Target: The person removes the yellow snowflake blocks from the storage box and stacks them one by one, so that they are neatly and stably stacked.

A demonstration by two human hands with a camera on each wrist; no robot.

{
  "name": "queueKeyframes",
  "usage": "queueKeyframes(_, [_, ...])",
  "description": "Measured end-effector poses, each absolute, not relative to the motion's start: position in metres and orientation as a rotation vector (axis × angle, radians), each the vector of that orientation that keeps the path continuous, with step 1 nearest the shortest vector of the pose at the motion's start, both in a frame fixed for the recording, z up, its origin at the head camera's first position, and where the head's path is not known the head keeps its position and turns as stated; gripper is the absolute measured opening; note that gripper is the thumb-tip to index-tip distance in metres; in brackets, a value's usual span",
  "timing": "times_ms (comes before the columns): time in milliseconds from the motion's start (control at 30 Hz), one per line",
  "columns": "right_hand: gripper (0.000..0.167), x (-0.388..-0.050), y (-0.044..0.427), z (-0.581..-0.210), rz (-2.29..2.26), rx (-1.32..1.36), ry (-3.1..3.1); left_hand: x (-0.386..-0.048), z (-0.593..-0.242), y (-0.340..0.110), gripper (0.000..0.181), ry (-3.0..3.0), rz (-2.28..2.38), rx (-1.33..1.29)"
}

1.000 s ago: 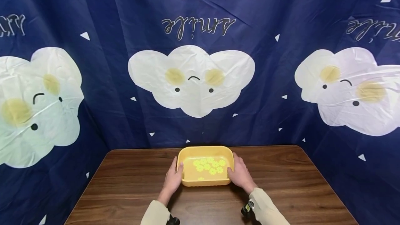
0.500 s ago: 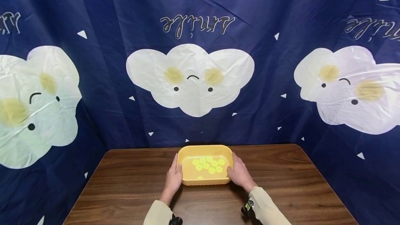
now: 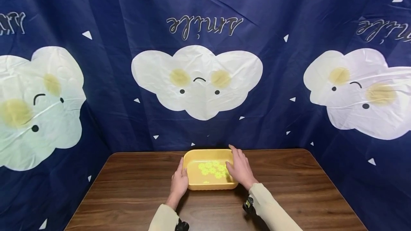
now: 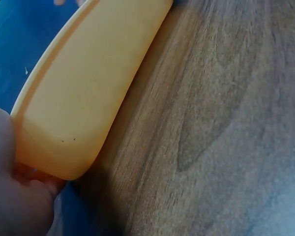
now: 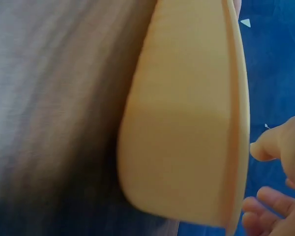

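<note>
A shallow yellow plastic basin [image 3: 210,186] sits on the wooden table, near its back edge. Bright yellow flower shapes [image 3: 212,168] show on its floor; whether they are printed or loose I cannot tell. My left hand [image 3: 179,181] grips the basin's left end, its thumb at the rim and its fingers along the outer wall. In the left wrist view, that hand [image 4: 19,196] holds the basin's corner [image 4: 73,132]. My right hand [image 3: 241,168] is over the basin's right end with fingers apart. The right wrist view has its thumb and fingers [image 5: 278,204] beside the rim, holding nothing.
The brown wood-grain table [image 3: 135,188] spreads to both sides and in front of the basin. Behind and beside it hangs a dark blue cloth [image 3: 112,124] printed with clouds. Each wrist carries a small black device [image 3: 248,204].
My right hand has let go of the basin's right end and moved up and inward over its rim, fingers spread. The left hand keeps its grip, and the basin stays about where it was.
</note>
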State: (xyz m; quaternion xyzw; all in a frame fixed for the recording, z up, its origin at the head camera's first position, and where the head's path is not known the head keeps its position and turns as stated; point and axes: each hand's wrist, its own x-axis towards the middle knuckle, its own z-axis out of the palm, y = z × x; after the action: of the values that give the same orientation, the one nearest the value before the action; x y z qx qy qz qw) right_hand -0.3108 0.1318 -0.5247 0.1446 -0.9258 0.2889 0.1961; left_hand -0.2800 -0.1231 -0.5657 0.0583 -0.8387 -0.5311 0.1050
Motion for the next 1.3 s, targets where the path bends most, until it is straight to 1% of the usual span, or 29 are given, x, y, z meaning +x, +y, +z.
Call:
queueKeyframes(300, [0.045,-0.338,0.115,-0.524,0.966,0.459,-2.786,-0.281,-0.567,-0.121,0.054,-2.471,-1.529,0.185])
queueKeyframes(567, [0.038,-0.346,0.109,-0.528,0.845,0.510,-2.914,-0.280,-0.568,-0.118,0.053,-2.457,-1.503,0.168])
queueKeyframes(833, [0.041,-0.349,0.106,-0.535,0.736,0.517,-2.969,-0.281,-0.569,-0.118,0.053,-2.439,-1.493,0.181])
queueKeyframes(1033, [0.034,-0.350,0.109,-0.542,0.663,0.563,-2.909,-0.282,-0.570,-0.118,0.054,-2.430,-1.485,0.190])
queueKeyframes(1300, [0.027,-0.345,0.101,-0.534,0.658,0.449,-3.028,-0.281,-0.570,-0.118,0.054,-2.433,-1.475,0.188])
